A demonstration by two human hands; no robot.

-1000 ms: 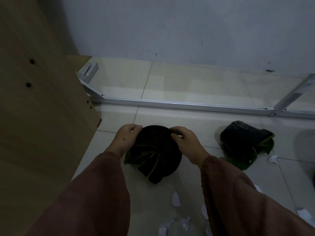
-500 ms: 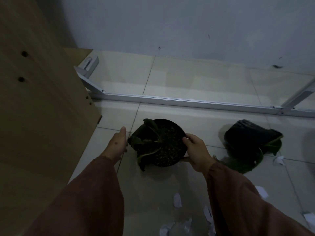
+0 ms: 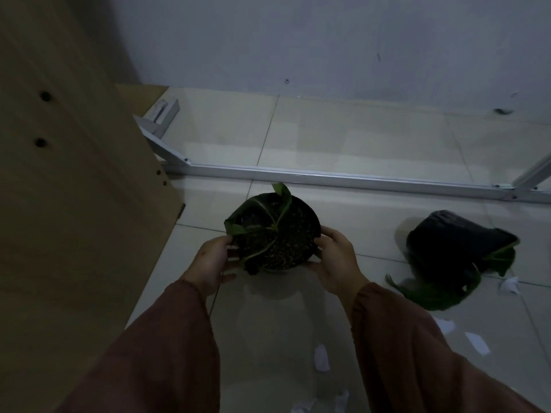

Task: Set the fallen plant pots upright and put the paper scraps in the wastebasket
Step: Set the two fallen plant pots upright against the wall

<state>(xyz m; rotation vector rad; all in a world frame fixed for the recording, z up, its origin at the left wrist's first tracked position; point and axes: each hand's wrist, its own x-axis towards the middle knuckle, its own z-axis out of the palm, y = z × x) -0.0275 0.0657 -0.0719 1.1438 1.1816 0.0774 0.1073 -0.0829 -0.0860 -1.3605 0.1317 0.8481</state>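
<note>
A black plant pot [image 3: 286, 234] with green leaves and speckled soil stands upright on the tiled floor in the middle of the view. My left hand [image 3: 213, 260] grips its left rim and my right hand [image 3: 335, 257] grips its right rim. A second black pot [image 3: 450, 242] lies on its side to the right, its leaves spread on the floor. White paper scraps [image 3: 322, 357] lie scattered on the tiles near me and to the right [image 3: 477, 342]. No wastebasket is in view.
A tall wooden panel [image 3: 74, 189] fills the left side. A white metal frame bar [image 3: 343, 175] runs across the floor behind the pots, in front of a grey wall [image 3: 328, 40].
The pot went from lying mouth-down to standing upright with soil facing up. My left hand came off it briefly and now holds its left rim again.
</note>
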